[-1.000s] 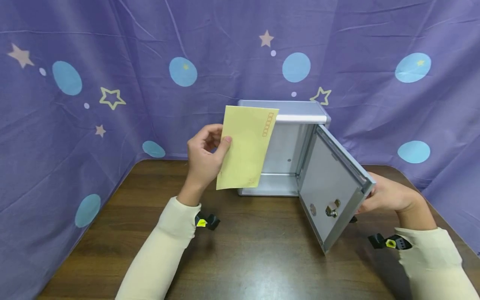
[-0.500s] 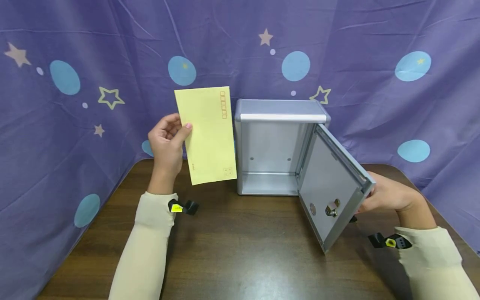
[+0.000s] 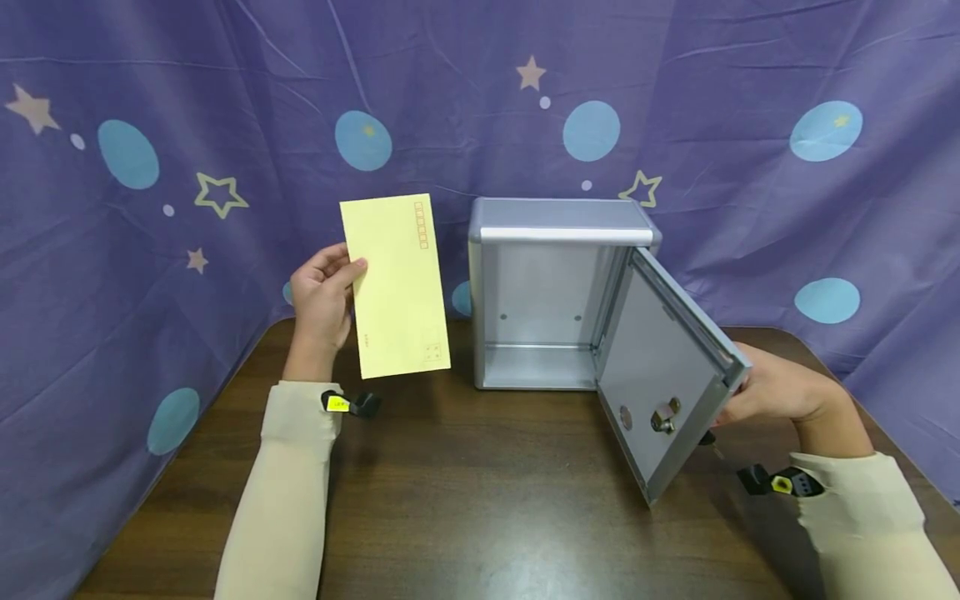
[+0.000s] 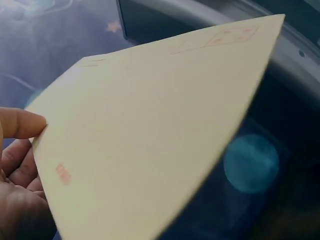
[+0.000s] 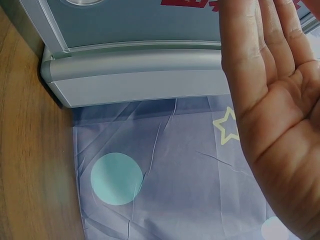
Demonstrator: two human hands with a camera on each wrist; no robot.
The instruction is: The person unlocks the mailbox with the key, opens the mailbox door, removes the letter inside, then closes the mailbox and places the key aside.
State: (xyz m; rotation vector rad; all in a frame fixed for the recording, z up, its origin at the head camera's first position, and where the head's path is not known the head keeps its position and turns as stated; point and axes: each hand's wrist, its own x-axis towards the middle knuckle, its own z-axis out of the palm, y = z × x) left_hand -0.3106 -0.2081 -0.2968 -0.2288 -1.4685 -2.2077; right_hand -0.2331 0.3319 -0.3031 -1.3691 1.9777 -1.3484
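Note:
My left hand (image 3: pixel 321 304) pinches a pale yellow envelope (image 3: pixel 401 287) by its left edge, thumb in front. The envelope stands nearly upright above the table, left of a grey metal mailbox (image 3: pixel 566 218) and apart from it. In the left wrist view the envelope (image 4: pixel 145 125) spans most of the picture. The mailbox door (image 3: pixel 660 367) stands swung out to the right, its lock latch (image 3: pixel 664 417) on the inner face. My right hand (image 3: pixel 783 387) holds the door near its free edge from the outer side. Its fingertips are mostly hidden by the door.
A dark brown wooden table (image 3: pixel 487 500) carries the mailbox. Behind it hangs a purple curtain (image 3: pixel 450 75) with stars and blue dots. A small dark item (image 3: pixel 707 437) hangs just under my right hand. Red lettering (image 5: pixel 185 3) shows on the door's outer face.
My left hand has carried the envelope leftward from in front of the mailbox opening, so the bare interior shows. The right hand and the door have stayed in place.

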